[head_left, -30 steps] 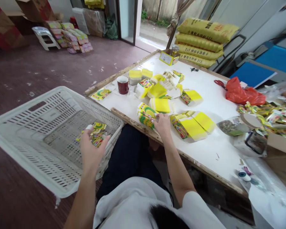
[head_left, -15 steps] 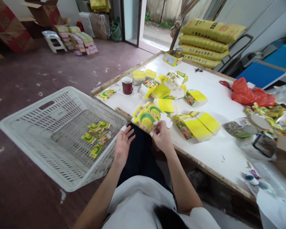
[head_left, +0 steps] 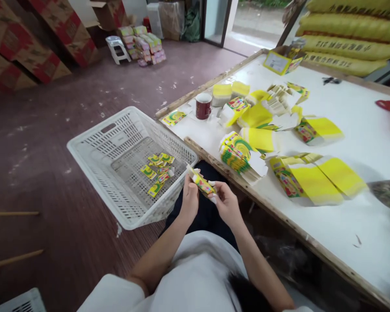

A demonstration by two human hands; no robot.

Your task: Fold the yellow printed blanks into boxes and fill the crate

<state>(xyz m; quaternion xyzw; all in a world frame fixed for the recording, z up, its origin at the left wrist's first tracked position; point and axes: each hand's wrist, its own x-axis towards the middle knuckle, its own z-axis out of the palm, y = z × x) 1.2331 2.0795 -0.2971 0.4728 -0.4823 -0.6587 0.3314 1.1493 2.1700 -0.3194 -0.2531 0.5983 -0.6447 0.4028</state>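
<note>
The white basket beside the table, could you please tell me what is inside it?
Inside the basket, several small yellow boxes lie loosely clustered on its slotted floor. Some overlap, so parts of the lower ones and the floor beneath them are covered.

Floor (head_left: 52, 143): dark reddish-brown, scuffed pale in places. Open doorway (head_left: 255, 26) at back, glass panel (head_left: 216, 19) on its left, daylight coming in. Light wall (head_left: 82, 12) behind cartons (head_left: 56, 65), far left. White stool (head_left: 114, 42) nearby. White-topped table (head_left: 321, 225), wooden edging (head_left: 211, 82), on right.
</note>
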